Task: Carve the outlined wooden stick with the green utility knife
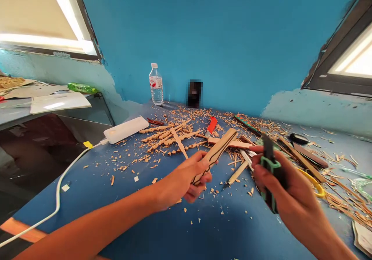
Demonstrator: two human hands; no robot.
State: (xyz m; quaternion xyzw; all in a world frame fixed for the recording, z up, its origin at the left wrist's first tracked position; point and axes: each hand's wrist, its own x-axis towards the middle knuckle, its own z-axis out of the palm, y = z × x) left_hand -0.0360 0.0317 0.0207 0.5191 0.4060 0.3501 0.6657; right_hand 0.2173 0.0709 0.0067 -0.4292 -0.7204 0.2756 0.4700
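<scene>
My left hand (188,176) is closed around the lower end of a flat wooden strip (217,151), which slants up to the right. Dark wavy lines run along the strip's side. To the right, my right hand (286,186) grips a green and black utility knife (271,174), its dark blade pointing up and slightly blurred. The blade is apart from the strip. Behind my left hand lies a heap of carved wooden sticks (165,136) with notched, wavy edges. A red-handled cutter (212,125) rests just beyond the strip.
Wood shavings litter the blue table (139,221). A water bottle (157,85) stands by the wall. At left is a white power strip (126,129) with its cable (62,178) trailing off the edge. Further wooden strips (303,159) and a yellow ring-shaped handle (315,182) lie at right.
</scene>
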